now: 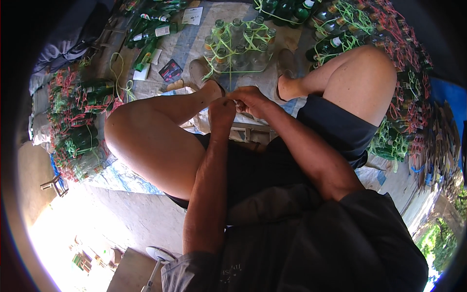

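Observation:
A bundle of clear glass bottles (239, 56) stands upright between my feet, laced around the necks and sides with yellow-green string (230, 78). One strand of that string runs from the bundle's near side down to my hands. My left hand (222, 111) is closed, its fingers drawn in around the strand. Right beside it, touching, my right hand (249, 100) pinches at the same place. The string's end is hidden between my fingers.
Green bottles (146, 46) lie loose at the far left. Tied bundles of bottles (78, 121) are stacked on the left, with more red-stringed bundles (396, 53) on the right. Flat labels or cards (170, 71) lie on the sheet near my left foot.

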Motion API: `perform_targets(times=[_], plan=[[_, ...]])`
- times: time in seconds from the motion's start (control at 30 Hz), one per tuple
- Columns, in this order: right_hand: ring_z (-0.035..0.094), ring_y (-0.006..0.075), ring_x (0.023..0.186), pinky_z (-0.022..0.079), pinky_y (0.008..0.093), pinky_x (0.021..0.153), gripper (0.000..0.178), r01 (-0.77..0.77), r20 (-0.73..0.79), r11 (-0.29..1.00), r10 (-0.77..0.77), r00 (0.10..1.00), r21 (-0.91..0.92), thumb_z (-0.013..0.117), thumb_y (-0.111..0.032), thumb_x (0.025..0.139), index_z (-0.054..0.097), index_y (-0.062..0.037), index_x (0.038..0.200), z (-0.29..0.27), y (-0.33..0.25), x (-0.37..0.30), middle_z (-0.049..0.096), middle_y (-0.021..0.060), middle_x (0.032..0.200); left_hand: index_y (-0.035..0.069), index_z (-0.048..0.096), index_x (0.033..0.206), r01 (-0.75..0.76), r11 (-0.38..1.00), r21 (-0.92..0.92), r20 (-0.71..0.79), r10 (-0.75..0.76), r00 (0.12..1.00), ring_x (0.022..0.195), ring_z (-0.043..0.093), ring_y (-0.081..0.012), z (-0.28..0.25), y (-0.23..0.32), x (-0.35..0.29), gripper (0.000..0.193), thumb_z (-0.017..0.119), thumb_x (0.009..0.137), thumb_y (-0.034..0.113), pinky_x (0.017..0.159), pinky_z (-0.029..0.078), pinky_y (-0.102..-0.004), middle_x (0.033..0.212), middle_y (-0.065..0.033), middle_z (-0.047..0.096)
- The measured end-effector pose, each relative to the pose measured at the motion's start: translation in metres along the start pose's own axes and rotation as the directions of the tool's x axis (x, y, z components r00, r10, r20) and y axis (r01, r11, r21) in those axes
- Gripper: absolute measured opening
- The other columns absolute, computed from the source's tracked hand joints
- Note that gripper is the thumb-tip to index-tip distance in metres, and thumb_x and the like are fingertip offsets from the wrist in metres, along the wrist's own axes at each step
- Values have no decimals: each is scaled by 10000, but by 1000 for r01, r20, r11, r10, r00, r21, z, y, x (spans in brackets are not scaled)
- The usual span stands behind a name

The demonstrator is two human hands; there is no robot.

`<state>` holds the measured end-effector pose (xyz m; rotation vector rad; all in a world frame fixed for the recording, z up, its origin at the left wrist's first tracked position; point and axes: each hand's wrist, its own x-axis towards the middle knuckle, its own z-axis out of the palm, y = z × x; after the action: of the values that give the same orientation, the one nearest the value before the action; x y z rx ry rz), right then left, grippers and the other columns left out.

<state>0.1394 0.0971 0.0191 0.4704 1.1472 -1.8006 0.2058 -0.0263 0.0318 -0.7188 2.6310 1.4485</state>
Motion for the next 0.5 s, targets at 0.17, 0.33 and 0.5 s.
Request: perform_targets(times=[0.17, 0.33, 0.5], plan=[[539, 119, 616, 472, 303, 591, 134, -70, 70, 997, 69, 995, 17, 734, -152, 852, 671, -34, 855, 7, -6, -3, 609, 43, 745, -43, 690, 841, 147, 978, -146, 77, -137, 988, 608, 638, -278, -4, -5, 0, 214, 567, 827, 132, 606, 481, -406, 701, -226, 651], [607, 137, 639, 474, 267, 559, 148, 42, 46, 988, -35, 998, -150, 728, -164, 838, 708, -20, 861, -4, -6, -1, 662, 52, 752, -13, 668, 733, 303, 897, -321, 171, -260, 950, 491, 467, -94, -4, 17, -5, 258, 558, 880, 169, 441, 341, -268, 611, -45, 581], [575, 114, 628, 476, 272, 569, 165, 87, 18, 967, -85, 996, -241, 726, -179, 846, 705, -16, 856, 1, -7, -6, 637, 25, 735, 5, 674, 769, 345, 893, -290, 196, -297, 934, 468, 460, -95, -4, 12, -4, 268, 545, 891, 206, 412, 339, -264, 631, -42, 590]])
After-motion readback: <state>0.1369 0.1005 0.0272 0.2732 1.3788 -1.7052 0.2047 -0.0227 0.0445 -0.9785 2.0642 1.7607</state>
